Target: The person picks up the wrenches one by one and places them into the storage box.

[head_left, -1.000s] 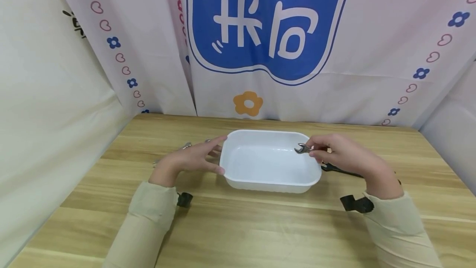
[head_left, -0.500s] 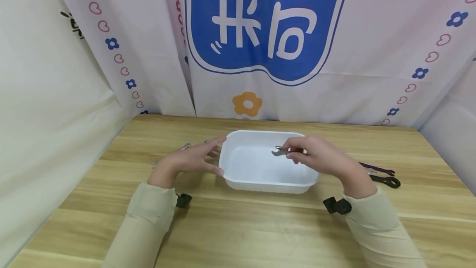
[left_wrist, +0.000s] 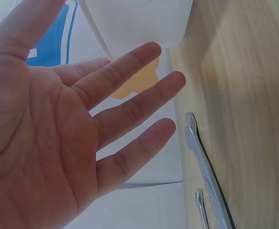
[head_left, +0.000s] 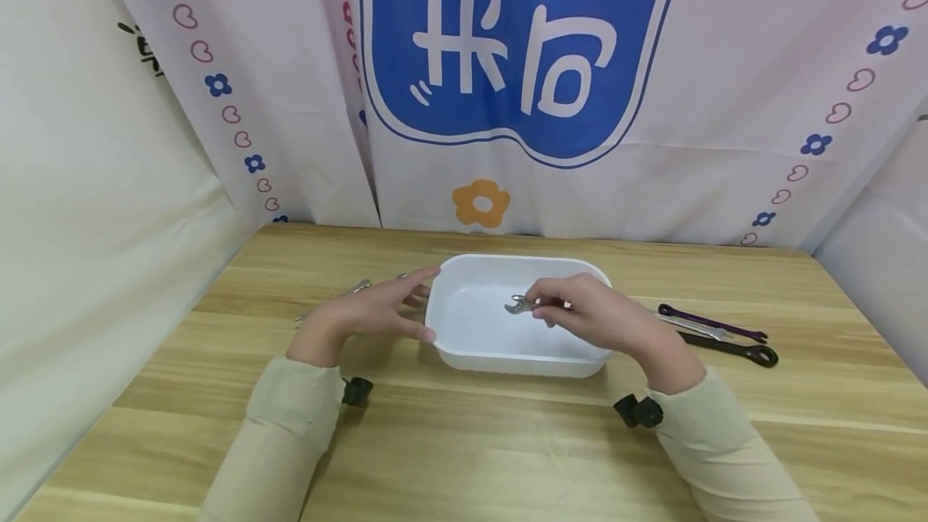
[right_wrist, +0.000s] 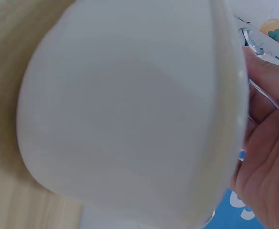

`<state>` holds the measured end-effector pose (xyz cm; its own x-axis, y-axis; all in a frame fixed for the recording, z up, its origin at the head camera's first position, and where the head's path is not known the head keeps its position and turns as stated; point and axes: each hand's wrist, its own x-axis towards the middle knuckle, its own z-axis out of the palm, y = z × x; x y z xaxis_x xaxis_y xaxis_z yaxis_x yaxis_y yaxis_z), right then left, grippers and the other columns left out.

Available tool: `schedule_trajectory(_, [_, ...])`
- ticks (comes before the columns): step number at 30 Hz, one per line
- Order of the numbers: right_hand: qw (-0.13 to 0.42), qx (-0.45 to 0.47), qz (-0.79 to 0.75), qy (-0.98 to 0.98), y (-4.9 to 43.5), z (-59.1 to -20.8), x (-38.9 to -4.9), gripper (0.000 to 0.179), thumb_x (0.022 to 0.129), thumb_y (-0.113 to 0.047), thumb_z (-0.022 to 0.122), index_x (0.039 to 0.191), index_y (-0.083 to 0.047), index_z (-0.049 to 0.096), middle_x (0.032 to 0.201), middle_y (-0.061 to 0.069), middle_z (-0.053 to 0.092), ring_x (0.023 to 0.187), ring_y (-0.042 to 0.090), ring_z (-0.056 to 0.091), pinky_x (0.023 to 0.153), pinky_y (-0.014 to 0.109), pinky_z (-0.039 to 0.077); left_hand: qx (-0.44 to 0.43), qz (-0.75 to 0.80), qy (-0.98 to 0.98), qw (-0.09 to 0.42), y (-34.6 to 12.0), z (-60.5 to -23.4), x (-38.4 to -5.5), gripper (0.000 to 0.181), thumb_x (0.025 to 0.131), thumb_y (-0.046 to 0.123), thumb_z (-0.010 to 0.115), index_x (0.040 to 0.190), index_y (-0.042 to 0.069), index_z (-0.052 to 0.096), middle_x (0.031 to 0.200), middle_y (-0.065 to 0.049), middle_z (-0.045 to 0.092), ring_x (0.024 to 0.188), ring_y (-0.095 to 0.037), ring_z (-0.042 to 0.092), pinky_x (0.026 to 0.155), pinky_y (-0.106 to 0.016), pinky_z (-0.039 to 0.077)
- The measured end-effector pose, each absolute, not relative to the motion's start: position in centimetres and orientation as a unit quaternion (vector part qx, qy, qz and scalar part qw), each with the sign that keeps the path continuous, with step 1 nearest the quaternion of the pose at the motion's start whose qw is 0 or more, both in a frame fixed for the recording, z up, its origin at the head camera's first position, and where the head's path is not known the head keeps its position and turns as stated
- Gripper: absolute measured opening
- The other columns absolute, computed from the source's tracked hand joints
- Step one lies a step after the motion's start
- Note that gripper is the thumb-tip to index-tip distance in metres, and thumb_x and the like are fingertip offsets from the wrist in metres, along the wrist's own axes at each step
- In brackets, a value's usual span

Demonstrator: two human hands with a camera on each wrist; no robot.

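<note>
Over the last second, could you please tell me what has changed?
The right hand carried the silver wrench leftward to over the middle of the white tub, and the purple wrench now shows. Nothing was let go. The left hand and white tub stayed put.

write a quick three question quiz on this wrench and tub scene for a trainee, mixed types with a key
1. Multiple choice: what does the right hand hold over the white tub?
A) a spoon
B) a silver wrench
C) a screwdriver

2. True or false: the left hand is curled tightly round a hammer.

3. Fill in: in the head view, the dark purple wrench lies on the table to the ___ of the tub.

Key:
1. B
2. False: its fingers are nearly straight and the hand holds nothing.
3. right
</note>
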<state>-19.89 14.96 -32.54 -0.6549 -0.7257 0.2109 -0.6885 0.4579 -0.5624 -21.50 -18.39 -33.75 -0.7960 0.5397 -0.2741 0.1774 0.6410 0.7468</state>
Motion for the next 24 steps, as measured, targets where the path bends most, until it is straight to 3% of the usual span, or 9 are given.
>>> schedule_trajectory(24, [0.116,-0.394,-0.332,0.849,13.6,-35.0,-20.4,0.012,0.096,-0.010,0.064,0.107,-0.010,0.070,0.078,-0.003,0.064,0.071,0.007,0.057,0.064,0.022,0.051,0.208,0.363,0.873,0.250,-18.4,-33.6,-21.6,0.103,0.083,0.034,0.080,0.161,0.022,0.012,0.150,-0.015,0.049,0.140,-0.041,0.043,0.110,-0.058,0.042])
